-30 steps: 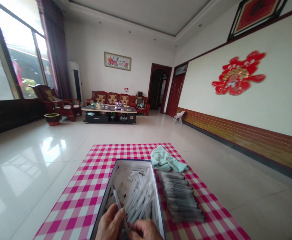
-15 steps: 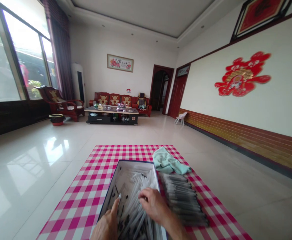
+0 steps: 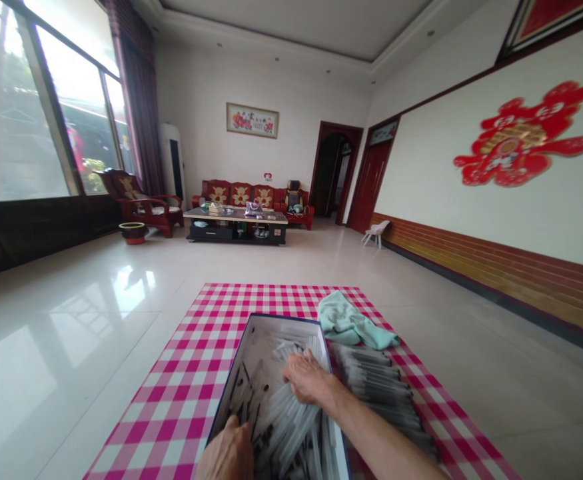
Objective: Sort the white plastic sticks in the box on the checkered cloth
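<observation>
On the table stands a shallow white box [image 3: 286,319] with a dark blue rim. It holds a heap of clear plastic pen barrels [image 3: 291,427] on its right side and loose small black pen parts [image 3: 266,437] on its left. My right hand [image 3: 308,379] reaches over the barrels, its fingers bent closed among them; what is in them is hidden. Low at the box's left wall, my left hand [image 3: 227,451] has its fingers curled together by the black parts. I cannot make out what it grips. Right of the box lies a row of assembled-looking pens [image 3: 381,393] with dark ends, partly behind my right forearm.
A pale green cloth [image 3: 351,323] lies crumpled beyond the pens. Pink and white checked cloth [image 3: 171,393] covers the table. Farther off are a low coffee table [image 3: 236,230], a wooden sofa, an armchair [image 3: 138,200] and a small chair [image 3: 376,233].
My right hand has moved forward, deeper over the barrels. My left hand has lowered and its pointing finger has curled in. The view has shifted slightly left.
</observation>
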`<state>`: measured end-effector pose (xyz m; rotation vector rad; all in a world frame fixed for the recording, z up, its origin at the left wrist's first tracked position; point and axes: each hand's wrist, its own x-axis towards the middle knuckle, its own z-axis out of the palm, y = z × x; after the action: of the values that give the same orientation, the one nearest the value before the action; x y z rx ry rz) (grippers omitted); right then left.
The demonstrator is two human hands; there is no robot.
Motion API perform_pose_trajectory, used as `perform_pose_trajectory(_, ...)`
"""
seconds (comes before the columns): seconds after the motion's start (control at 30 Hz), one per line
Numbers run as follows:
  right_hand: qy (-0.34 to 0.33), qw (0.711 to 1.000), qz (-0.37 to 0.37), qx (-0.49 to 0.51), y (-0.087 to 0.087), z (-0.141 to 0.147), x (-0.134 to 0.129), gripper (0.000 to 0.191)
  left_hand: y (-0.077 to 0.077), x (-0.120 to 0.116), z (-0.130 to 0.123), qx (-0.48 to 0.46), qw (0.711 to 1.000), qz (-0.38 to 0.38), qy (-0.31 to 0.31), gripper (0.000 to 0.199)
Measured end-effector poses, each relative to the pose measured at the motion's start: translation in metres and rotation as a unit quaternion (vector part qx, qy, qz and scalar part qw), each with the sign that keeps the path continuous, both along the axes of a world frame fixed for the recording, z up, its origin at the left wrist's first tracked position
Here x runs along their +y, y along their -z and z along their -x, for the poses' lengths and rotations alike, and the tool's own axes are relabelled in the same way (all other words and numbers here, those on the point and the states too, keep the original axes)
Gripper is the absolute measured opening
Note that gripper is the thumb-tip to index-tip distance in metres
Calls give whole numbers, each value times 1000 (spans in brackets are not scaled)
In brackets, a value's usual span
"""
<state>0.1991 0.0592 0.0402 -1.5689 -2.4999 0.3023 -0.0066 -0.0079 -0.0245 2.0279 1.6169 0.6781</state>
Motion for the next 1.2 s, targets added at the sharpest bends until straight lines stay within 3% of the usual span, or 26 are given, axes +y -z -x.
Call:
perform_pose_trajectory(0.23,25,998,-38,36,-30,-35,-14,26,-25,-4,-10,188,979,67,40,34)
perform_pose_trajectory(0.37,26,981,-23,193,-26,-25,-33,22,-19,-5,-10,190,981,24,35,34)
perform_pose_trajectory(0.47,59,927,65,363,-13,-9,-48,21,-5,-3,-6,159,986,-40,26,31)
perform_pose_trajectory(0.57,115,817,202,527,-1,8,-61,37,5,-1,-2,98,986,-132,36,29)
perform_pose_trajectory(0.63,136,750,256,595,3,16,-68,44,4,0,-1,48,978,-199,52,32)
perform_pose_trajectory(0.7,150,726,272,613,4,21,-74,40,-5,-1,0,16,965,-251,69,39)
perform_pose_trajectory(0.83,151,756,286,570,5,25,-81,27,-25,-2,-4,63,947,-287,128,44)
perform_pose_trajectory(0.97,120,768,301,553,7,24,-84,18,-25,1,-16,46,919,-318,228,42)
perform_pose_trajectory(1.07,94,780,332,523,1,18,-84,22,-18,0,-22,12,928,-294,228,36)
perform_pose_trajectory(1.2,23,812,378,444,-17,3,-64,30,-13,-5,-20,-34,951,-250,180,34)
